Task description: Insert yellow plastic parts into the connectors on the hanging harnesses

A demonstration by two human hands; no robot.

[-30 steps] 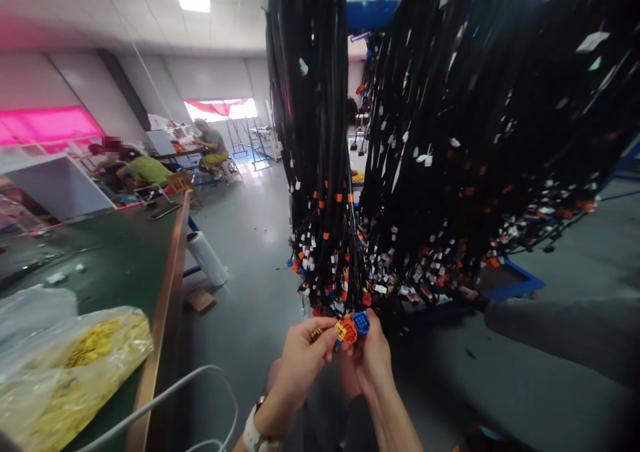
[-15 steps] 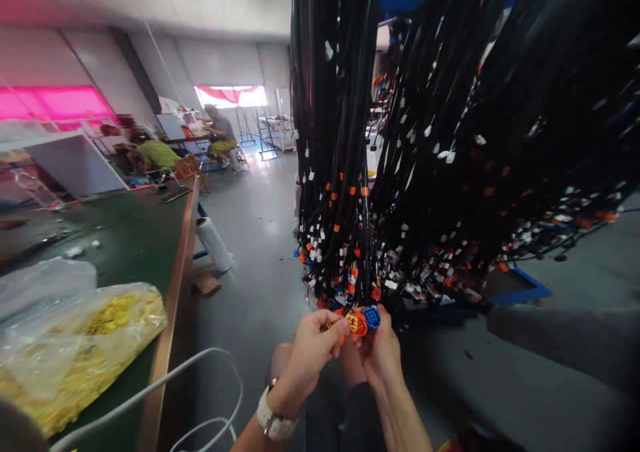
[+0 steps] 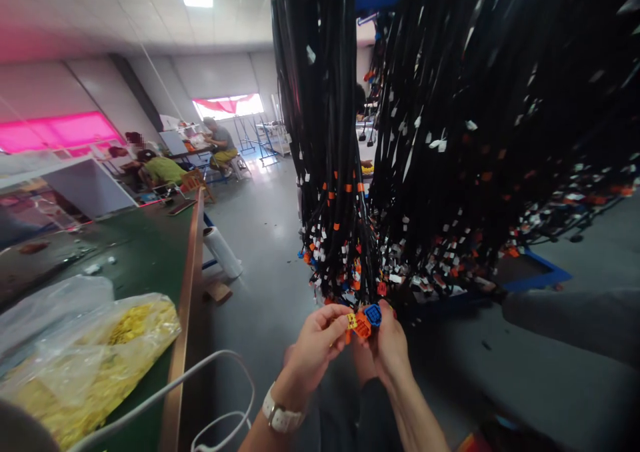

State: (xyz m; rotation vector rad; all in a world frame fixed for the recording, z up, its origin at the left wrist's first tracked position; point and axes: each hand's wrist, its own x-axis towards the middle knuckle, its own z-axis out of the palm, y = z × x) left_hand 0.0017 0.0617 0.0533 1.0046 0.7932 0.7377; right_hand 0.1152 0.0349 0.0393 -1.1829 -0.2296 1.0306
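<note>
Thick bundles of black wire harnesses [image 3: 325,139] hang from above, ending in many small white, orange and blue connectors. At the bottom of one bundle, my right hand [image 3: 387,349] is closed around a blue connector [image 3: 373,314] and an orange connector [image 3: 362,326]. My left hand [image 3: 315,349], with a white watch on its wrist, pinches a small yellow piece [image 3: 351,320] against the orange connector. Both hands meet just below the hanging ends.
A green-topped workbench [image 3: 145,259] with a wooden edge stands at the left, carrying a clear bag of yellow parts [image 3: 100,359]. A white cable [image 3: 200,372] loops off its near corner. A roll of film [image 3: 223,252] leans beside the bench. People sit at tables far back.
My hands stay together on the connectors. The view has swung a little, so the bench and bag sit further right than before.
</note>
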